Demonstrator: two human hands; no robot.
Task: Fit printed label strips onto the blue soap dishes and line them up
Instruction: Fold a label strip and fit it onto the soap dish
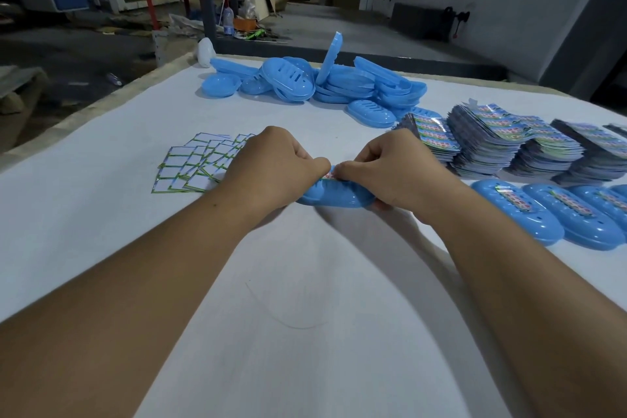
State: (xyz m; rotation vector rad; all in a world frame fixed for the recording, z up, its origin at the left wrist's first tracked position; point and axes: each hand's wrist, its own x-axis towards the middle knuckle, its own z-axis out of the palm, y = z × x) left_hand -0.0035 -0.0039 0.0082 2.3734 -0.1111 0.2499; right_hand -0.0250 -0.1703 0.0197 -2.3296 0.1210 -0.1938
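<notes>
A blue soap dish (334, 196) lies on the white table (101, 231) between my hands. My left hand (274, 168) grips its left end and my right hand (393, 168) grips its right end, thumb under the near edge. Both sets of fingertips pinch a printed label strip (329, 175) at the dish's top, and only a small red and white bit of the strip shows. To the right, a row of labelled soap dishes (529, 214) lies side by side along the table.
A heap of bare blue soap dishes (315, 81) sits at the far side of the table. Tall stacks of printed label strips (509, 142) stand at the right. White cards with green borders (200, 163) fan out behind my left hand.
</notes>
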